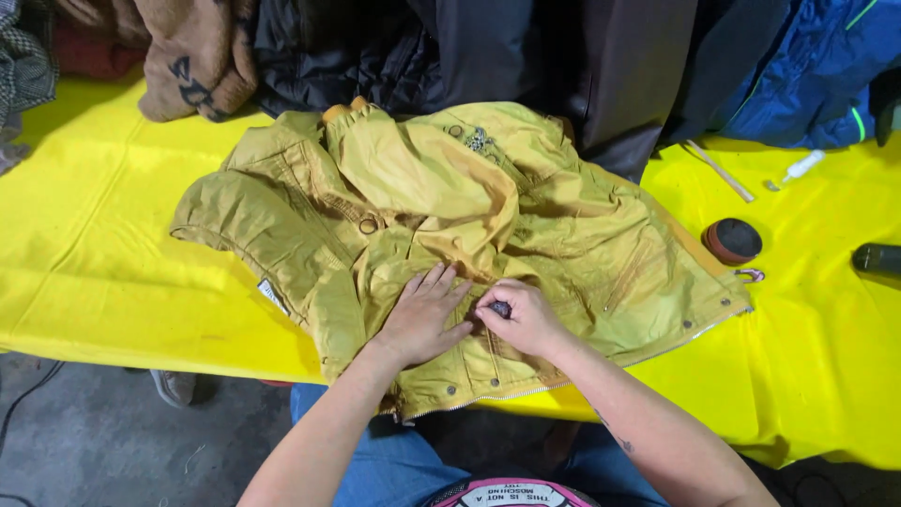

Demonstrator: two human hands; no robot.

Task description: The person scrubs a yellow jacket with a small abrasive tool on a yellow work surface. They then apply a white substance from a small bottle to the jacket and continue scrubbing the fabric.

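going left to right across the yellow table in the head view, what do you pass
brown fabric garment with black marks → mustard yellow jacket → left hand flat on it → right hand pinching a small dark object → round dark disc with reddish rim → small white squeeze bottle → dark cylinder at the edge

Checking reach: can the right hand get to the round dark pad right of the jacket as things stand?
Probably yes: the right hand pinches a small dark thing on the mustard jacket, and only jacket and bare yellow cloth lie between it and the round dark pad.
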